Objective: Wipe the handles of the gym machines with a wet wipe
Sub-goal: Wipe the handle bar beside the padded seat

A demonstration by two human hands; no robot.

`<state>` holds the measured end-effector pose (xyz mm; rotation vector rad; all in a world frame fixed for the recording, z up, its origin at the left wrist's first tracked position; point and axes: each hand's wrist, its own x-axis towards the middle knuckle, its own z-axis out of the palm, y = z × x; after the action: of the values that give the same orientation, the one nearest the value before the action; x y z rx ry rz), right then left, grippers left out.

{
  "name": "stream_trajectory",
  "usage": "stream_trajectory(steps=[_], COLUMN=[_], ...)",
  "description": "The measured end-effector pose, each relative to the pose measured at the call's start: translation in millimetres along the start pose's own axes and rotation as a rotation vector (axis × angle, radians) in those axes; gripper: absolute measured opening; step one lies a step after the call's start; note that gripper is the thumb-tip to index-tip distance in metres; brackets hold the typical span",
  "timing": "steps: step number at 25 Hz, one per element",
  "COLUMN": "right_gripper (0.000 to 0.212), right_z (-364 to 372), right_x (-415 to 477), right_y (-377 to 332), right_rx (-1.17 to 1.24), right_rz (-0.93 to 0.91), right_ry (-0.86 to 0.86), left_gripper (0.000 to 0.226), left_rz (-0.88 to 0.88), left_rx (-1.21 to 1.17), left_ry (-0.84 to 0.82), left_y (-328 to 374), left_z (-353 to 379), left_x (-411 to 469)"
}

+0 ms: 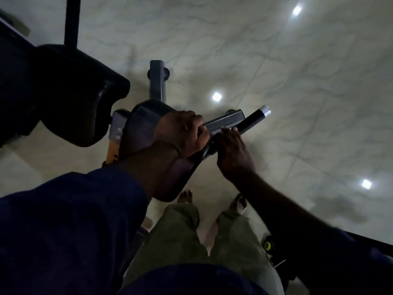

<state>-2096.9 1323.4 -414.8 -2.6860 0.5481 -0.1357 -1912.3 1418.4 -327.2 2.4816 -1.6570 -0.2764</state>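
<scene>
The handle (253,119), a black grip with a silver end cap (265,109), slants from centre frame up to the right, beside a grey square tube (225,122). The left hand (182,133) is curled tight round the handle's lower end, where it meets a black pad (141,124). The right hand (232,152) lies just beside it, fingers (229,129) hooked together over the grip; its thumb is hidden. The hands touch or nearly touch. Between them they cover most of the handle, and no wipe can be made out in the dim light.

A larger black cushion (74,92) fills the left, with a dark post (72,20) above it. A grey upright (157,81) stands behind the pad and an orange bracket (111,150) beneath it. Blue sleeves (74,220) and olive trousers (180,237) block the lower frame. Bare feet (186,195) stand on the pale marbled floor (308,81). A small yellow-and-black object (268,244) sits low on the right.
</scene>
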Motion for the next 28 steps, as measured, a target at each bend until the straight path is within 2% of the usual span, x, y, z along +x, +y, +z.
stream_trajectory(steps=[2, 3, 5, 7, 8, 10, 12, 13, 14, 16, 18, 20, 21, 22, 23, 24, 25, 26, 27, 28], right_gripper=[0.043, 0.044, 0.043, 0.042, 0.04, 0.035, 0.032, 0.032, 0.032, 0.028, 0.027, 0.027, 0.027, 0.032, 0.047, 0.059, 0.063, 0.058, 0.042, 0.022], right_z=[-31.4, -53.5, -87.4, -81.7, -66.1, -43.2, -55.4, -66.0, -80.2, -100.1, -92.0, -77.1, -73.3, -70.4, -68.2, -62.8, -61.8, -65.0, -66.6, -67.8], right_x=[12.4, 25.4, 48.7, 45.9, 39.5, 26.7, 35.1, 43.4, 51.5, 59.1, 59.6, 63.3, 68.1, 72.5, 74.5, 76.5, 78.1, 78.6, 77.0, 73.8], right_y=[42.4, 67.7, 102.7, 99.7, 90.1, 71.1, 82.0, 95.9, 107.8, 117.6, 110.8, 106.0, 110.7, 117.1, 122.3, 128.5, 127.9, 121.7, 116.1, 108.4], right_rx=[-0.121, -0.119, -0.06, -0.07, -0.056, 0.026, 0.089, 0.056, 0.035, 0.101, 0.35, 0.737, 1.038, 1.388, 1.715, 1.92, 2.01, 1.95, 1.653, 1.227], right_rz=[-0.276, -0.252, 0.02, 0.155, 0.125, -0.093, -0.289, -0.322, -0.249, 0.054, 0.349, 0.658, 0.828, 0.957, 1.057, 1.133, 1.174, 1.19, 1.133, 0.987], right_ry=[0.044, 0.069, 0.141, 0.15, 0.153, 0.135, 0.125, 0.166, 0.162, 0.082, 0.07, 0.133, 0.152, 0.145, 0.145, 0.143, 0.125, 0.119, 0.119, 0.16], left_gripper=[0.033, 0.032, 0.029, 0.025, 0.024, 0.026, 0.032, 0.035, 0.037, 0.04, 0.04, 0.038, 0.037, 0.037, 0.037, 0.037, 0.037, 0.037, 0.037, 0.038], left_rz=[-0.011, -0.014, -0.008, 0.004, 0.007, -0.018, -0.083, -0.112, -0.127, -0.133, -0.134, -0.129, -0.128, -0.128, -0.128, -0.126, -0.127, -0.126, -0.125, -0.126], left_rx=[-0.007, -0.004, 0.014, 0.008, 0.014, 0.034, 0.03, 0.026, 0.027, 0.036, 0.036, 0.041, 0.048, 0.055, 0.059, 0.059, 0.055, 0.052, 0.05, 0.053], left_ry=[-0.01, -0.01, -0.007, -0.028, -0.042, -0.067, -0.082, -0.091, -0.093, -0.101, -0.125, -0.129, -0.124, -0.119, -0.121, -0.123, -0.126, -0.129, -0.133, -0.136], left_y=[-0.8, -1.2, -2.7, -1.5, -0.1, 2.4, 4.9, 6.2, 6.7, 6.4, 5.9, 6.5, 6.5, 7.1, 8.0, 8.4, 8.6, 8.9, 9.1, 8.9], left_z=[-0.3, 0.8, 2.3, 1.5, 1.3, 0.3, -0.9, -1.2, -0.7, 0.5, -0.3, -1.2, -1.6, -2.8, -3.6, -4.1, -4.7, -5.2, -5.9, -6.0], left_x=[0.5, 0.9, 1.9, 4.1, 5.8, 6.7, 9.3, 9.2, 9.4, 9.5, 10.2, 9.5, 9.8, 9.7, 9.3, 9.1, 9.2, 9.3, 9.7, 9.9])
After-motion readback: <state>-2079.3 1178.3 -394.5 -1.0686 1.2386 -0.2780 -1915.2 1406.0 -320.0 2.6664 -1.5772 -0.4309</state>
